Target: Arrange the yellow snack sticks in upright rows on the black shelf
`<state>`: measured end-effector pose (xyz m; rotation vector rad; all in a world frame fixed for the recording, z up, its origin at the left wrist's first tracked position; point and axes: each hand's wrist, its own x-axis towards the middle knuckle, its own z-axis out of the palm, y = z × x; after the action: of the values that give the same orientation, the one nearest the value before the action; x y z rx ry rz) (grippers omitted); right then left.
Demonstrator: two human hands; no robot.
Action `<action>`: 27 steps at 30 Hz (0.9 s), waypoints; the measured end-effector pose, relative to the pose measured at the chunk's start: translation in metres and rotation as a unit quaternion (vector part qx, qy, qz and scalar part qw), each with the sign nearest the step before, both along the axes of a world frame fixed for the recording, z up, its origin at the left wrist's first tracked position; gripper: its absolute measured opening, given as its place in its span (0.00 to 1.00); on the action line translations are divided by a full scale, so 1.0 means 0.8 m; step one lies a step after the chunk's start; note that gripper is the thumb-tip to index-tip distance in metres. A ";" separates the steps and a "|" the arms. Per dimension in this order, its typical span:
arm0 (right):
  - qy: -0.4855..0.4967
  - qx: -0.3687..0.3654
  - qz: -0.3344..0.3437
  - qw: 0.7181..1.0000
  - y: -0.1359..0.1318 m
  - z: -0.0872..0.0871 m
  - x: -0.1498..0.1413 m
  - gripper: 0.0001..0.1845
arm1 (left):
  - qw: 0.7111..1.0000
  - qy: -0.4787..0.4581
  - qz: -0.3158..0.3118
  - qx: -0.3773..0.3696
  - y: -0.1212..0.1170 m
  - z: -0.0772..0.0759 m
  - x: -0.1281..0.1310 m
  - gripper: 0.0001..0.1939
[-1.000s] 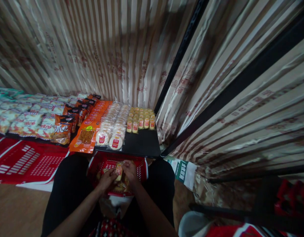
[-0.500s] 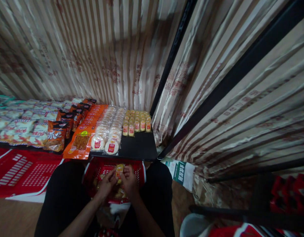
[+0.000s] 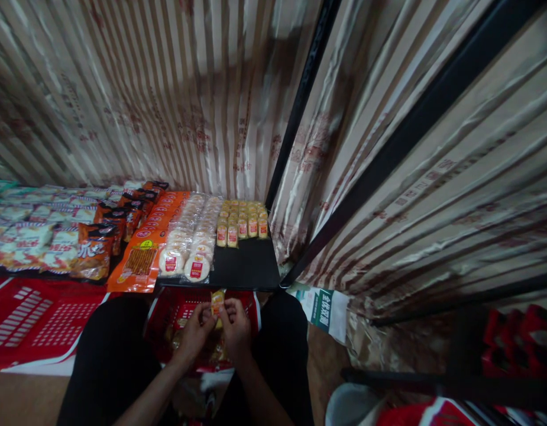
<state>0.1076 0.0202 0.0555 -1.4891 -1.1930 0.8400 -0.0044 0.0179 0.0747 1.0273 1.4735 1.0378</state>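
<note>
Between my two hands, over a red basket [image 3: 255, 319], is a small yellow snack packet [image 3: 217, 300] with a red and white label. My left hand [image 3: 197, 331] pinches its left side, and my right hand [image 3: 236, 328] grips its right side. More yellow packets [image 3: 217, 349] lie in the basket below, partly hidden by my hands. On the black shelf [image 3: 242, 266] ahead stand rows of matching yellow packets [image 3: 242, 225]. Left of them are two rows of round white crackers [image 3: 197, 266] in clear wrap.
Orange stick-snack bags [image 3: 142, 260], dark orange bags [image 3: 93, 251] and white snack bags [image 3: 27, 236] fill the shelf's left. A second red basket [image 3: 38, 319] sits at left. Black posts [image 3: 300, 106] and striped curtains [image 3: 167, 71] stand behind. A white-green bag [image 3: 321, 310] lies at right.
The view has shifted a little, with the shelf goods now slightly further left. Both hands still hold the yellow packet, now turned slightly and near the shelf's front edge in view.
</note>
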 end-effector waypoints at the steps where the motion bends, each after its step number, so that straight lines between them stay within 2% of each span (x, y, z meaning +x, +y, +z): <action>1: -0.002 -0.007 0.003 1.000 0.000 0.003 0.001 0.08 | 1.000 0.005 0.000 0.003 0.000 0.003 0.001 0.20; 7: 0.007 -0.033 0.002 0.999 0.000 0.017 0.004 0.09 | 1.000 0.008 -0.018 0.020 0.003 0.014 0.007 0.20; 16: 0.044 -0.028 -0.010 0.999 0.002 0.022 0.007 0.11 | 1.000 0.024 -0.018 0.010 0.012 0.021 0.014 0.24; 27: 0.074 -0.024 -0.027 0.997 0.008 0.026 0.014 0.13 | 0.999 0.005 -0.046 0.013 0.023 0.033 0.023 0.21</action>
<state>0.1188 0.0269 0.0760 -1.4657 -1.0250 0.9314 0.0142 0.0361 0.1015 1.1097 1.4096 0.9903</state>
